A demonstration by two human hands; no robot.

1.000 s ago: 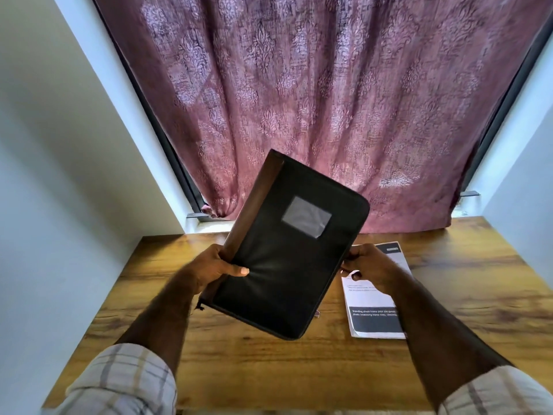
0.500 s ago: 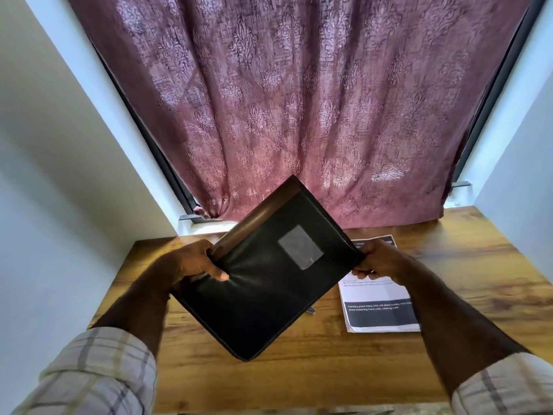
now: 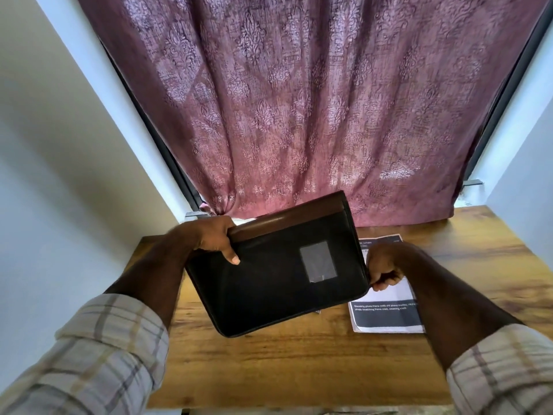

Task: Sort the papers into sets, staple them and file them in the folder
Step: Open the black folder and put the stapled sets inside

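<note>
Head view showed you gripping one folder [image 3: 278, 280], long axis left-right, between left hand [image 3: 209, 238] and right hand [image 3: 384, 266]. One paper stack [image 3: 389, 316] lay on the worktop [image 3: 299, 363].

I'm at a small desk in what looks like a room at home: a wooden table [image 3: 299, 369] pushed against a window hung with a patterned maroon curtain [image 3: 314, 115], plain pale walls [image 3: 59, 175] on both sides.

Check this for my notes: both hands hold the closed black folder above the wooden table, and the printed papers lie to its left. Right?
Not quite. The head view shows the printed papers lying on the wooden table to the right of the black folder, under the right hand. The rest stands: left hand and right hand both hold the closed folder.
</note>
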